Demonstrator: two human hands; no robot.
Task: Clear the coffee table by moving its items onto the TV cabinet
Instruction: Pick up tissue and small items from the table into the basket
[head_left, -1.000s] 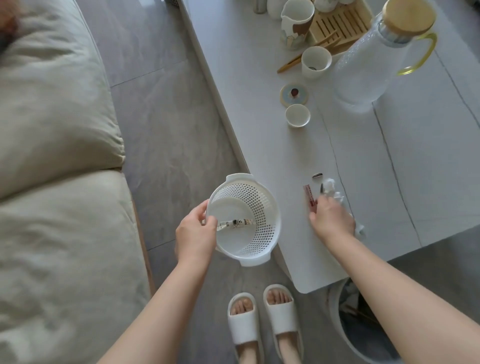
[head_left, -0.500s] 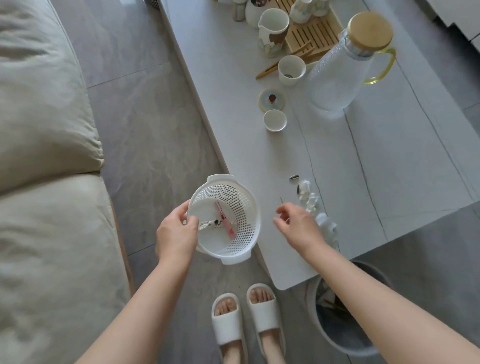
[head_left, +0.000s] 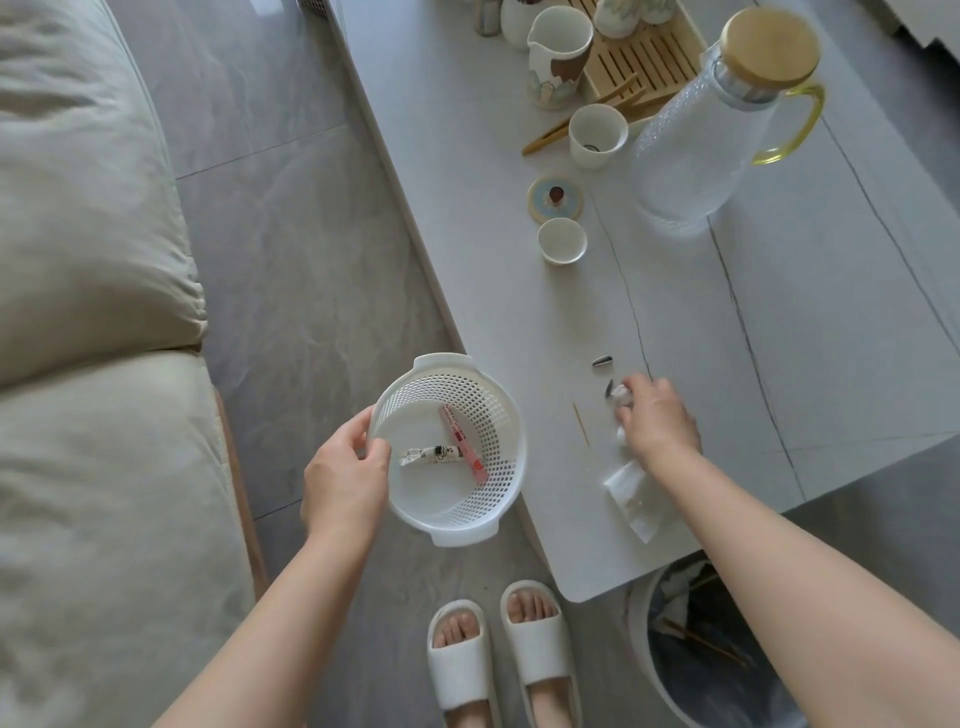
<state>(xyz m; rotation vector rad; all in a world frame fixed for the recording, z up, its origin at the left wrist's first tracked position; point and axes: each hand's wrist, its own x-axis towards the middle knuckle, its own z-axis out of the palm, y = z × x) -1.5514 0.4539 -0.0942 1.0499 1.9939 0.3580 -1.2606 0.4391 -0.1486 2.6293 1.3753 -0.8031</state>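
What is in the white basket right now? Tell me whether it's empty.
Not empty. The white basket, gripped at its rim by the left hand, holds a pink-and-red stick packet and a small white printed packet on its bottom.

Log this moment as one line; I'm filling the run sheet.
left hand: holds basket | right hand: on wrappers, table | basket: two packets | state: gathering

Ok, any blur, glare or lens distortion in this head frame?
Head view: soft, even daylight, no harsh glare; wide-angle bending along the coffee table edge; right hand slightly motion-blurred over the wrappers; white basket in the left hand stays sharp.
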